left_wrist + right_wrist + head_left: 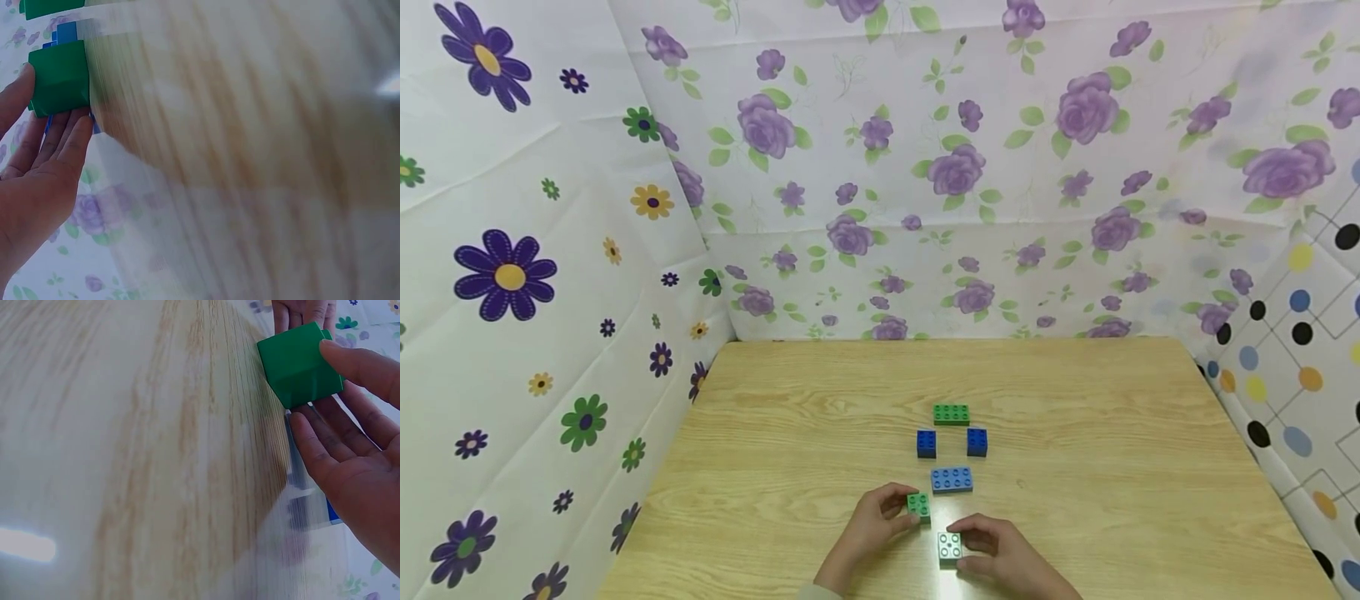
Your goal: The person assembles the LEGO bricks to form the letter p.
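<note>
My left hand pinches a small square green toy brick between thumb and fingers, its studs facing up. The left wrist view shows the plain side of that brick. To the right and slightly closer to me, my right hand grips a second square brick by thumb and fingers. Glare whitens its studded top in the head view, while its side is green in the right wrist view. A gap separates the two bricks. Just beyond them lies a light blue oblong brick.
Farther back on the wood-grain table stand two dark blue bricks, one on the left and one on the right. Behind these lies an oblong green brick. Patterned cloth hangs along the back and both sides.
</note>
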`<state>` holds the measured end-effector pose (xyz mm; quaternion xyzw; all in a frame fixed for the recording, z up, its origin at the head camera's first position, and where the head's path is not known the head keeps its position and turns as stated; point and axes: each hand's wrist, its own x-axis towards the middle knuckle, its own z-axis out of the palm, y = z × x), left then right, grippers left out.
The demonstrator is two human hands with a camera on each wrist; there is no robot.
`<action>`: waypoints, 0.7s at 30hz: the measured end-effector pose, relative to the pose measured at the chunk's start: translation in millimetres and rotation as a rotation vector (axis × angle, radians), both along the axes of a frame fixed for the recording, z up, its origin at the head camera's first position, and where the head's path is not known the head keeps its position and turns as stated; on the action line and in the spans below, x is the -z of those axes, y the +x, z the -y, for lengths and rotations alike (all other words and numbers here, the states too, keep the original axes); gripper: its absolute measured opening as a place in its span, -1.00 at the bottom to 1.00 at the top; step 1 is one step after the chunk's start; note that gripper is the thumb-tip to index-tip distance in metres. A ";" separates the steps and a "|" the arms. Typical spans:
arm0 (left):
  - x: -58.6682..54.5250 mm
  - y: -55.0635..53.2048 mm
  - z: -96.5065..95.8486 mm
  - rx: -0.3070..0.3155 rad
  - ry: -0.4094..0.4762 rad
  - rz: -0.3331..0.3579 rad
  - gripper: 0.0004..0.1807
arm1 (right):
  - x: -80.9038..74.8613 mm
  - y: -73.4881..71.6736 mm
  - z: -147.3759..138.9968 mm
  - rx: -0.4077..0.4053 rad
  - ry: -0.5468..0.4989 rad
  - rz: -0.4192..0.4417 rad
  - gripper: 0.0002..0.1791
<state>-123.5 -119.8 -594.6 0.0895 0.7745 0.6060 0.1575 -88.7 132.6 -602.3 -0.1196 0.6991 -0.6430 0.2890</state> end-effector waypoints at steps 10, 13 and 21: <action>0.0 -0.1 0.2 0.007 -0.031 -0.010 -0.64 | 5.4 -1.8 -2.2 0.019 -0.034 -0.062 -0.57; -12.0 3.0 -1.6 0.010 -0.032 -0.017 -0.65 | 6.2 -3.3 -2.9 0.039 -0.026 -0.099 -0.56; -5.0 0.5 0.1 0.006 -0.006 0.000 -0.63 | 5.4 -9.7 -4.7 0.132 0.021 -0.161 -0.51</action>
